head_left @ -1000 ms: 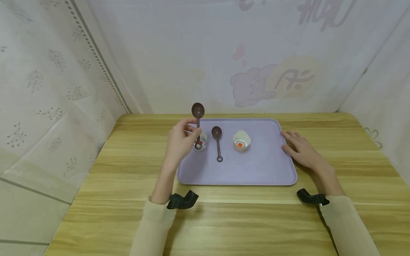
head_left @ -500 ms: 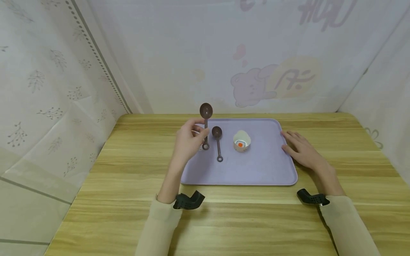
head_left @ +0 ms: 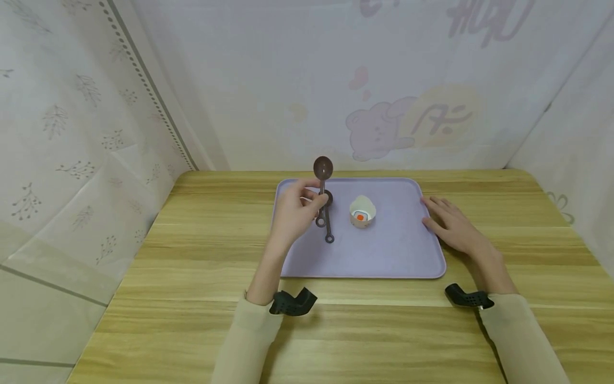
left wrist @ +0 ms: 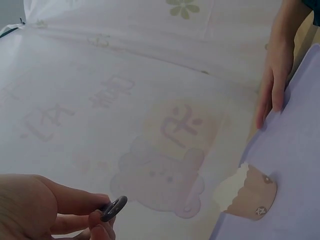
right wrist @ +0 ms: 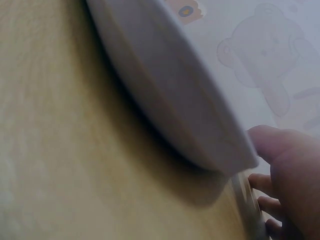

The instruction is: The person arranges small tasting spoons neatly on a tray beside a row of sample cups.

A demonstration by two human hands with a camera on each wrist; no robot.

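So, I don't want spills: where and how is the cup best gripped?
Probably pinch the cup by its outer wall, from the right: it stands upright, open-topped; bare tray lies that side, and the left hand holds a spoon opposite.

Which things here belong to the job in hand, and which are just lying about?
Likely in the job:
brown spoon, pinched by the left hand
lilac tray, its edge at the right hand

Perhaps just lying about:
second spoon, unheld on tray
paper cup, likewise
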